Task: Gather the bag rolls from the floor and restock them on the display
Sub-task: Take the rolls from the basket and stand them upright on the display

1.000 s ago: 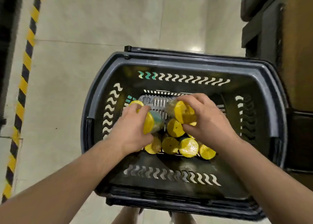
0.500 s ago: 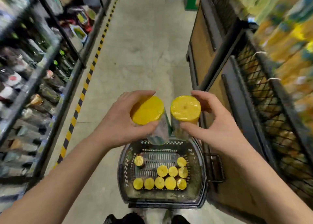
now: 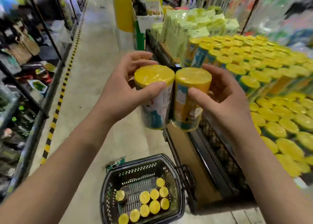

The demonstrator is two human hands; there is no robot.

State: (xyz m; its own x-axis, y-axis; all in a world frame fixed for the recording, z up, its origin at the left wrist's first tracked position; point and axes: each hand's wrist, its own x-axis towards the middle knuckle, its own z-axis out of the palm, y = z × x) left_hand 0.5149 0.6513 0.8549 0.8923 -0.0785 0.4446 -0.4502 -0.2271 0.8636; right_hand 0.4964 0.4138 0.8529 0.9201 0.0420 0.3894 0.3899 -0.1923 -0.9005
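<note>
Store aisle, seen from a standing position. The pale tiled floor (image 3: 94, 74) runs from near to far, edged on the left by a black-and-yellow hazard stripe (image 3: 55, 112) and by dark shelving (image 3: 33, 57), whose goods are too blurred to name. On the right stands the display (image 3: 218, 147), a bin with black mesh walls. It is packed in tiers with upright yellow-capped stocked rolls (image 3: 254, 59); pale green packets (image 3: 184, 27) stand at its far end. A dark plastic shopping basket (image 3: 103, 195) sits on the floor, near and just beside the display's base. Upright rolls in the basket (image 3: 149, 201) are clustered toward its near right side. Left hand (image 3: 122, 93): fingers and thumb wrapped round the left bag roll (image 3: 155, 95). Right hand (image 3: 225, 103): likewise clamped on the right bag roll (image 3: 189, 100). Both rolls are held roughly upright, caps touching, at the display's left edge above the basket.
</note>
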